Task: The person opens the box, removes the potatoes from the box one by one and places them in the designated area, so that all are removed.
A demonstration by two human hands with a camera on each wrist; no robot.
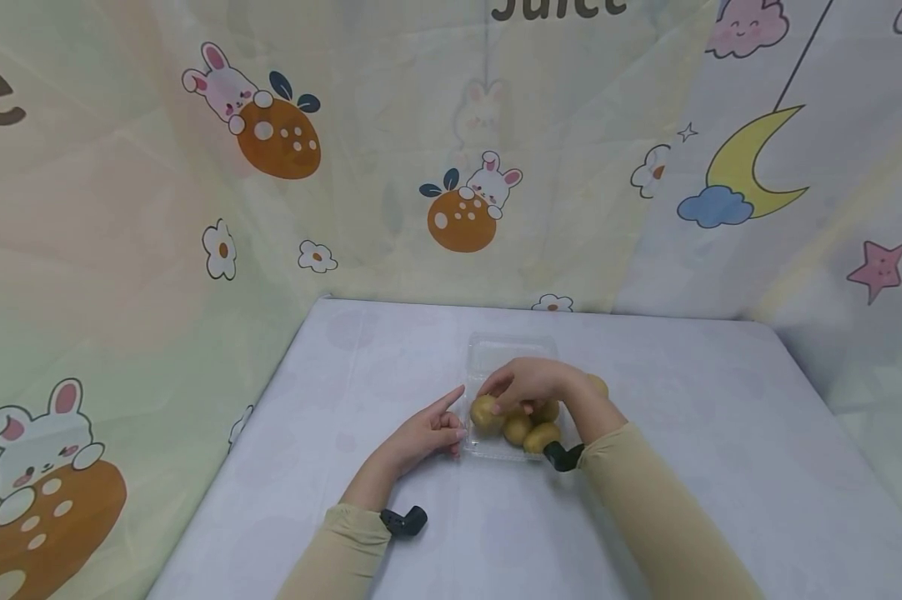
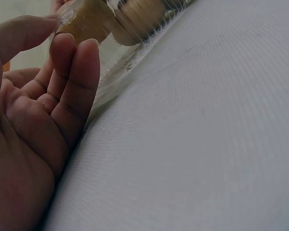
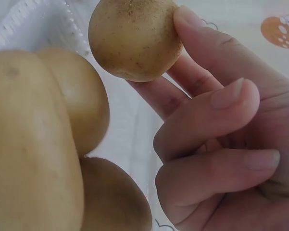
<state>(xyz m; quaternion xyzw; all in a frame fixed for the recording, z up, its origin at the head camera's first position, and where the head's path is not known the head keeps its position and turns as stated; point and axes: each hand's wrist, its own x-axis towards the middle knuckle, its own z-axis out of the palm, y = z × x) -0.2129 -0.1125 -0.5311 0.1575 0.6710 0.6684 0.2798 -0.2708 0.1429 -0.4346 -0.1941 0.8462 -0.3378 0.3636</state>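
A clear plastic box stands on the table with several potatoes in its near part. My right hand reaches over it and pinches one round potato between thumb and fingers, at the box's left side; the ring and little fingers curl in free of it. Beside the box's left wall is my left hand, index finger stretched along the rim and thumb towards the wall. In the left wrist view its fingertips are at the clear wall, the other fingers bent loosely.
Another potato shows behind the right wrist, partly hidden, at the box's right side. A pale cloth covers the table. Printed curtains hang close behind and at both sides. Each wrist carries a small black device.
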